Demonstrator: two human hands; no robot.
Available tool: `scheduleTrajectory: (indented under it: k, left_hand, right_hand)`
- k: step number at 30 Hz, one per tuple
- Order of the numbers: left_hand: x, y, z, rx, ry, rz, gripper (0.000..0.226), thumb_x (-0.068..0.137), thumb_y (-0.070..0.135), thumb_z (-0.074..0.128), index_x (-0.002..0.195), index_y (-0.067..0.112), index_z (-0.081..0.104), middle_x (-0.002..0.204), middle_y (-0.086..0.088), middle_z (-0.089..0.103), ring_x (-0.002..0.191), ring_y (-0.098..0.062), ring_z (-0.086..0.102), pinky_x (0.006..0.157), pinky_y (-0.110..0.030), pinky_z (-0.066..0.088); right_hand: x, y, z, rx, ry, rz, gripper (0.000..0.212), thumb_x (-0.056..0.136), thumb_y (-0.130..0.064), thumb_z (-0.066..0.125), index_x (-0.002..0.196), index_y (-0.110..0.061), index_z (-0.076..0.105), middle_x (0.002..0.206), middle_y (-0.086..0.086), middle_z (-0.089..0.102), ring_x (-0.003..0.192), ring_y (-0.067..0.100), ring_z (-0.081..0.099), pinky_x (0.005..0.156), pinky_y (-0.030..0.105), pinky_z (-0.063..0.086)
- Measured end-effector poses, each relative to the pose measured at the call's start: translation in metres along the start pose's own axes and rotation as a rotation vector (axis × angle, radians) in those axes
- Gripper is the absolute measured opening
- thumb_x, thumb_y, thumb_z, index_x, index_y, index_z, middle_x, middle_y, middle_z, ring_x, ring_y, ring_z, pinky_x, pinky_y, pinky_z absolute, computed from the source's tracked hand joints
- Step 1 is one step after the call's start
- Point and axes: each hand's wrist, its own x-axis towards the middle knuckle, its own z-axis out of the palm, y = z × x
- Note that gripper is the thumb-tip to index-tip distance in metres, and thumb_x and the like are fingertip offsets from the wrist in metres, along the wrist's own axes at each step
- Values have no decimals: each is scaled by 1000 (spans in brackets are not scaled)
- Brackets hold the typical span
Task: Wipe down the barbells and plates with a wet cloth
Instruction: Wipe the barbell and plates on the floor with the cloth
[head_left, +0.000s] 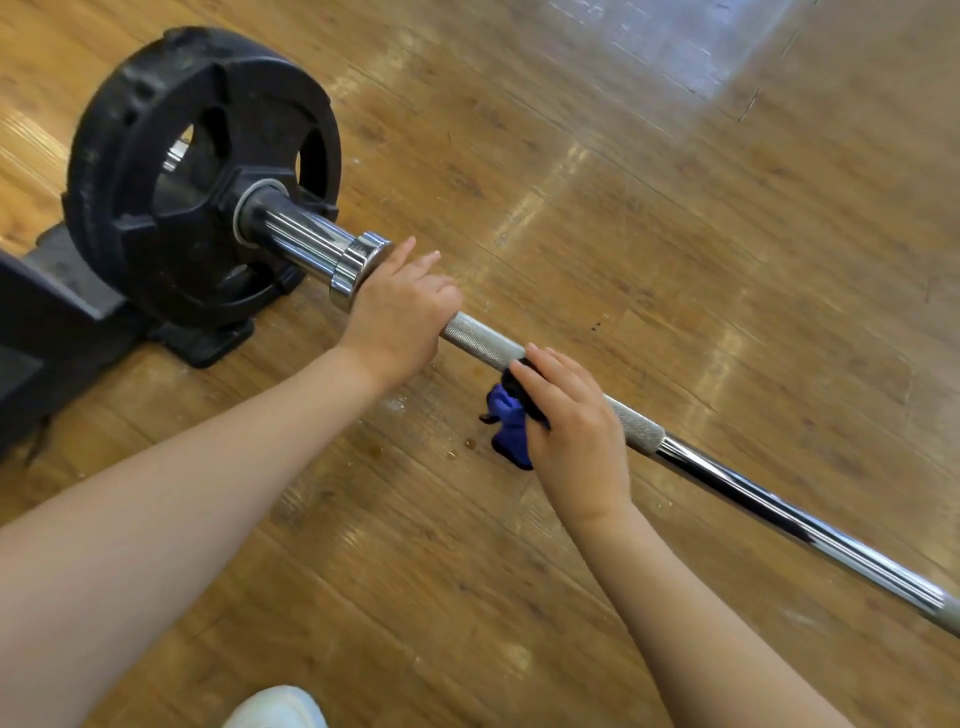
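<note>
A chrome barbell (727, 480) runs diagonally across a wooden floor (675, 208), from a black weight plate (156, 171) at upper left toward the lower right edge; the plate sits upright on the bar's sleeve (306, 239), resting against a dark stand (62, 312) on the floor. The left hand (400, 312) wraps around the shaft just beside the chrome collar (363, 262), index finger stretched toward that collar; the right hand (576, 431) lies over the knurled section further along, fingers extended, pressing a blue cloth (511, 421) against the bar, the cloth's loose end hanging below the shaft on the near side. A strip of bare knurling shows between the two hands; a white shoe tip (278, 709) shows at the bottom edge.
</note>
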Motion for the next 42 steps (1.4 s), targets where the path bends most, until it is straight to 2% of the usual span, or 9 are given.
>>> scheduleTrajectory:
  k: [3,7,12,18,25,27,30,35,42]
  left_hand:
    - [-2,0,-1,-20,12,-20,30,60,-15,71,87,-2,70,93,-20,71,100,-41,64,100,-59,34]
    - [-6,18,4,19,22,92,38,72,3,58,109,1,66,114,-17,66,112,-36,60,105,-59,25]
    - [5,42,3,59,-38,222,36,82,12,38,99,3,69,106,-12,70,109,-32,63,99,-58,37]
    - [16,36,-1,110,-110,242,24,67,-5,54,81,2,71,94,-17,72,102,-35,66,96,-52,43]
    - [36,36,-15,124,-510,207,27,89,6,47,113,13,57,128,-7,59,139,-17,32,116,-33,11]
    - [31,37,-13,151,-465,211,30,87,2,48,115,10,58,128,-8,59,138,-22,34,116,-38,10]
    - [16,37,-3,126,-202,195,39,73,1,60,112,3,64,121,-17,63,121,-33,54,107,-51,31]
    - [10,53,0,82,-83,238,52,80,18,29,111,0,66,118,-18,65,113,-33,60,97,-51,43]
    - [12,50,12,73,24,294,41,75,15,64,112,-4,64,114,-22,65,111,-35,61,96,-46,46]
  right_hand:
    - [-18,12,-12,-42,49,53,34,74,9,56,102,-1,72,112,15,67,106,36,63,94,40,43]
    - [-5,0,-5,-35,64,41,37,67,11,64,101,0,72,109,14,69,103,34,65,91,35,47]
    - [-6,8,0,3,-8,13,38,74,4,60,112,1,67,119,15,64,114,35,58,102,41,40]
    - [-26,21,-17,-24,72,92,38,76,9,62,112,1,67,119,16,64,116,33,57,101,49,41]
    - [-1,7,-2,-21,1,21,45,65,18,70,108,4,67,113,20,66,108,39,61,100,50,33]
    - [-5,14,-4,-28,-3,20,48,63,18,69,109,3,67,113,20,65,107,39,62,100,54,29]
    - [-21,25,-13,-63,59,52,44,69,15,64,110,2,67,115,18,65,109,36,61,102,56,25]
    - [-13,15,-6,-64,98,39,37,72,10,62,107,3,68,111,18,67,105,35,63,100,53,35]
    - [-28,33,-15,-68,35,-40,37,84,-1,43,111,1,67,119,17,64,113,39,58,90,56,49]
